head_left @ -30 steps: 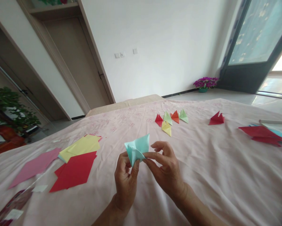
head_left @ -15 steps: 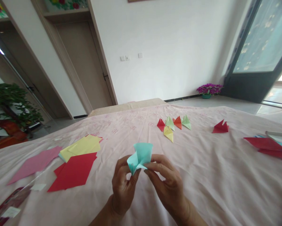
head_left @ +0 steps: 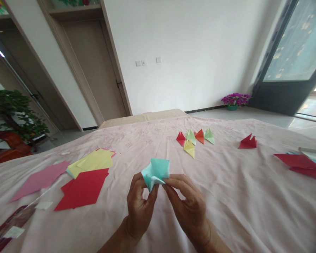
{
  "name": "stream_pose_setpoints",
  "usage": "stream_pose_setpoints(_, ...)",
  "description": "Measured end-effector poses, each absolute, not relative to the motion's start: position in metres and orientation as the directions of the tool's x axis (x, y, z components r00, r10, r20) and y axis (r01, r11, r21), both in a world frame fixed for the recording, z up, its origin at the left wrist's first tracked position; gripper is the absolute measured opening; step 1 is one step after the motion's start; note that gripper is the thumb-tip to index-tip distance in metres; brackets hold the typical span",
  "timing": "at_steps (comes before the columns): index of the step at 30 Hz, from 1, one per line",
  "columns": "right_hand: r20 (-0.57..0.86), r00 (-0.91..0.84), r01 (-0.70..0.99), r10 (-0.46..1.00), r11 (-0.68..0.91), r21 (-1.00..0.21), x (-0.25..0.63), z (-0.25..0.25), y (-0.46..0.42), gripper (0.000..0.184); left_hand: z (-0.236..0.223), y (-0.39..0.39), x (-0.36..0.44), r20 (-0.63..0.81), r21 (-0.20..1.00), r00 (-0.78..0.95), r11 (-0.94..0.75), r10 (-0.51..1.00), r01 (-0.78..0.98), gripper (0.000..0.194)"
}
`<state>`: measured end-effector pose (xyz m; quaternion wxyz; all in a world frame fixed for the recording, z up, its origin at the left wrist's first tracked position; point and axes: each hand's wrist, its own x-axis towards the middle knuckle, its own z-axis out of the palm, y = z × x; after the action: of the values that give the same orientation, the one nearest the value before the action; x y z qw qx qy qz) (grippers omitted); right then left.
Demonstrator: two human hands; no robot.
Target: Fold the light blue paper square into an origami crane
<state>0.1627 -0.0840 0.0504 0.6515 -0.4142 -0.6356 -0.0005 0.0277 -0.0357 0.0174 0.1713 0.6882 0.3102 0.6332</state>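
A partly folded turquoise sheet of origami paper (head_left: 158,170) is held up above the cloth between both hands. Its upper flaps stand spread apart, and a folded edge curls toward me at the bottom. My left hand (head_left: 140,202) pinches its left and lower side between thumb and fingers. On the other side, my right hand (head_left: 187,200) grips the lower right corner with thumb and forefinger. Some fingertips are hidden behind the paper.
Yellow sheets (head_left: 94,162), red sheets (head_left: 84,191) and a pink sheet (head_left: 40,181) lie at left. Several small folded paper pieces (head_left: 190,137) stand beyond my hands. A red folded piece (head_left: 248,142) and red papers (head_left: 300,165) are at right on the pink tablecloth (head_left: 239,211).
The turquoise paper has tilted slightly, and its front fold has opened and curled up more. Both hands keep their hold, with the fingers shifting a little.
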Motion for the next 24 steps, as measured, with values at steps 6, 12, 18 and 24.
stream_pose_setpoints(6,0.765,0.345,0.551,0.543,0.543,-0.634,0.158,0.038,-0.081,0.026,0.021,-0.035,0.028,0.749,0.633,0.028,-0.728,0.661,0.261,0.006)
stream_pose_setpoints(12,0.706,0.353,0.475,0.613,0.533,-0.7,0.155,0.04,-0.078,0.023,0.027,-0.034,0.027,0.749,0.598,0.094,-0.731,0.656,0.328,0.009)
stream_pose_setpoints(18,0.701,0.3,0.475,0.647,0.536,-0.698,0.155,0.047,-0.076,0.011,0.031,-0.037,0.029,0.73,0.61,0.11,-0.715,0.675,0.341,0.005)
stream_pose_setpoints(24,0.697,0.307,0.49,0.648,0.519,-0.7,0.152,0.045,-0.073,0.012,0.03,-0.038,0.029,0.694,0.627,0.126,-0.68,0.709,0.381,0.006)
